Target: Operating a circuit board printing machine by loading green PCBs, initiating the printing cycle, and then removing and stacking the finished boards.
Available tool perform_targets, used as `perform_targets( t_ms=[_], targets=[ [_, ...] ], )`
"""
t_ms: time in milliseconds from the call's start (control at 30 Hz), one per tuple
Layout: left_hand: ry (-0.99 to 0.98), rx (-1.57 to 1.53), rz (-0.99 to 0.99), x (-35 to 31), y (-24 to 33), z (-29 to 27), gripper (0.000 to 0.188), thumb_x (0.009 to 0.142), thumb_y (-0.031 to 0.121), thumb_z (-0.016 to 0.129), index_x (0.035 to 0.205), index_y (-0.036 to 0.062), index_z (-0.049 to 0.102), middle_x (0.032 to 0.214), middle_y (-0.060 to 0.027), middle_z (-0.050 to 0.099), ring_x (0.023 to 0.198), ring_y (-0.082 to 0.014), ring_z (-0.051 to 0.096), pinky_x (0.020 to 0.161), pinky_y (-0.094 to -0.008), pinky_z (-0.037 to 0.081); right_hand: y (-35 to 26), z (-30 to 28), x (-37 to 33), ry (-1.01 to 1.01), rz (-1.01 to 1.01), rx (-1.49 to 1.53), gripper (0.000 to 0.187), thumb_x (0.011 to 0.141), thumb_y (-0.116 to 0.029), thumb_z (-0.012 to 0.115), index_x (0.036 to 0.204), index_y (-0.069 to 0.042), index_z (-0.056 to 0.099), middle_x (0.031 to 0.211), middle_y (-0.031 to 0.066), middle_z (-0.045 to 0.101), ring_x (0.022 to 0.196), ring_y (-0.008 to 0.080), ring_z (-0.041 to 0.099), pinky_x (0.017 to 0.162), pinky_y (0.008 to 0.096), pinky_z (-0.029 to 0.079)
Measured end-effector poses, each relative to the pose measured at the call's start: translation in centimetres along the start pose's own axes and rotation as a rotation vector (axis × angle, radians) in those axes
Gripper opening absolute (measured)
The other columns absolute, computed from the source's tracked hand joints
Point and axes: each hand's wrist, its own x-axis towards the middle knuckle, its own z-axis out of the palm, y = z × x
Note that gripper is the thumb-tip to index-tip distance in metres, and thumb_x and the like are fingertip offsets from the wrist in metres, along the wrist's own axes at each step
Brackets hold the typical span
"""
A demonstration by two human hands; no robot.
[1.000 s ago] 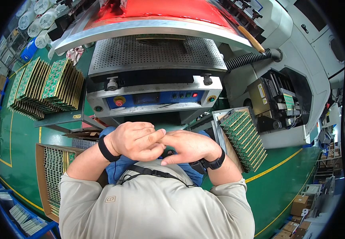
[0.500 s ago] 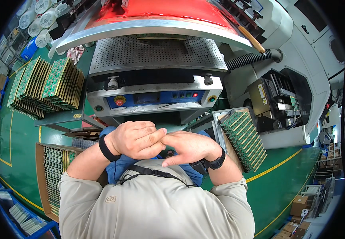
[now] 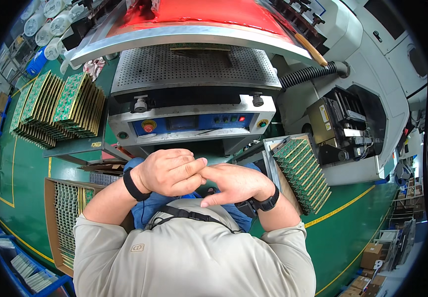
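My left hand (image 3: 170, 172) and my right hand (image 3: 236, 182) meet in front of my belt. The left hand's fingers are curled, and their tips touch the right hand's fingers. Whether anything lies under those curled fingers is hidden. My right hand has its fingers stretched toward the left one and its thumb held apart, with no object showing in it. Ahead of both hands stands a printing machine with a blue control panel (image 3: 189, 123) and a perforated metal bed (image 3: 140, 69). A green circuit board (image 3: 201, 48) lies at the bed's back, partly under the raised frame.
Above the bed hangs a metal-framed screen (image 3: 194, 35) coated in red paste. Racked green boards stand on a left table (image 3: 78, 144), and stacked boards (image 3: 303, 173) at right. A carton of boards (image 3: 50, 222) sits at my left. A white machine (image 3: 355, 171) stands right.
A small green board that showed at the white machine's opening on the right is no longer visible there. My hands have hardly moved.
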Motion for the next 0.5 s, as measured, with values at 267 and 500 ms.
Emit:
perform_targets(
  t_ms=[267, 500],
  targets=[
    [-0.018, 0.011, -0.007, 0.08, 0.10, 0.05, 0.024, 0.085, 0.012, 0.081, 0.103, 0.0126, 0.065, 0.107, -0.0141, 0.073, 0.081, -0.0246, 0.073, 0.079, -0.0374, 0.064, -0.18, 0.85, -0.31, 0.080, -0.002, -0.142, 0.055, 0.087, -0.037, 0.085, 0.122, -0.001, 0.062, 0.115, 0.0212, 0.070, 0.108, 0.0427, 0.067, 0.092, 0.0482, 0.054],
    [-0.015, -0.002, -0.017, -0.03, 0.16, 0.26, 0.025, 0.084, 0.008, 0.079, 0.105, 0.0130, 0.066, 0.106, -0.0131, 0.073, 0.081, -0.0241, 0.072, 0.079, -0.0375, 0.064, -0.15, 0.86, -0.41, 0.098, 0.011, -0.171, 0.050, 0.088, -0.033, 0.082, 0.120, -0.003, 0.059, 0.112, 0.0208, 0.070, 0.109, 0.0433, 0.065, 0.095, 0.0499, 0.053]
  ],
)
